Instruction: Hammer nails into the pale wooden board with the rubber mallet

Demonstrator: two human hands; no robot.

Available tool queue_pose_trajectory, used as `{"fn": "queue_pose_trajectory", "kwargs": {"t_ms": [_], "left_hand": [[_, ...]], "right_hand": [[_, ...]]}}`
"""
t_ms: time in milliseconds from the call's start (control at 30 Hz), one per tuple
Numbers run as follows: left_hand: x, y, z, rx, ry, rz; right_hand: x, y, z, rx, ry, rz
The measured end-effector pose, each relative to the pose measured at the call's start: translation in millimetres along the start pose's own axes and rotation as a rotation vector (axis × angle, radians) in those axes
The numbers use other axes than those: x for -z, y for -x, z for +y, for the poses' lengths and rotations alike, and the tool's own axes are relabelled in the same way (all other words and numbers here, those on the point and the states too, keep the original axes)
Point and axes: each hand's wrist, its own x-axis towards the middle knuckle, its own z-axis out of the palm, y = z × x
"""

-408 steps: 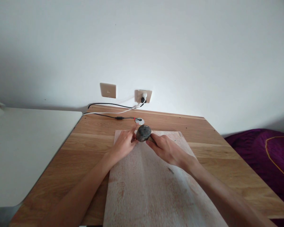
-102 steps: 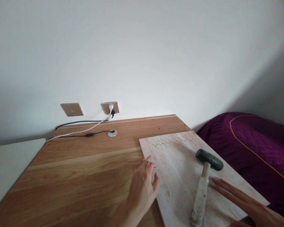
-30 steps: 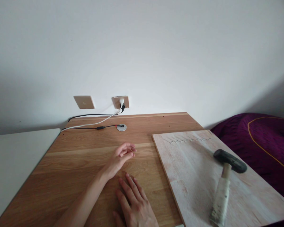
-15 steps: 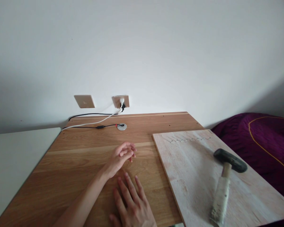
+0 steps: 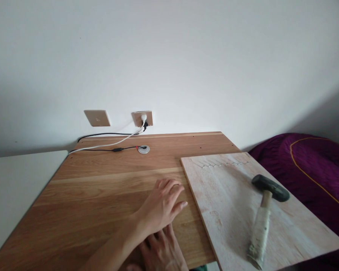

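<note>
My left hand (image 5: 165, 203) reaches across over my right hand, with its back up, the fingers bent loosely and the thumb apart. I see nothing in it. My right hand (image 5: 166, 250) lies flat on the wooden desktop (image 5: 96, 210), its fingertips partly hidden beneath the left hand and wrist. To the right of both hands is a pale board (image 5: 223, 210). A mallet (image 5: 260, 229) with a dark head and a worn, whitish handle rests on that board, touched by neither hand. Near the board's far edge runs a row of several thin nails (image 5: 220, 165).
White and black cables (image 5: 117, 149) run along the back left of the desktop, past a round cable grommet (image 5: 144, 149), near a wall socket (image 5: 142, 119). A white surface (image 5: 19, 188) adjoins at left. Purple fabric with a yellow line (image 5: 307, 162) lies at right.
My left hand has moved right and toward me, from beyond the right hand to over its fingers. The right hand stays on the desktop. The view has shifted slightly.
</note>
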Motion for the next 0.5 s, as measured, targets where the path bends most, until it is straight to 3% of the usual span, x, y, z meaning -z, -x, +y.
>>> {"fn": "queue_pose_trajectory", "kwargs": {"t_ms": [100,333,500], "left_hand": [[-5.7,-1.1,-2.3,-0.048,-0.105,-0.029],[5.9,-6.2,-36.8,-0.037,-0.316,-0.019],[-1.7,-2.5,-18.1,-0.061,-0.293,0.004]], "right_hand": [[3.6,0.5,-0.7,-0.018,-0.023,0.000],[23.4,-4.3,-0.4,-0.013,-0.044,-0.021],[17.7,-3.5,-1.7,-0.013,-0.065,-0.028]]}}
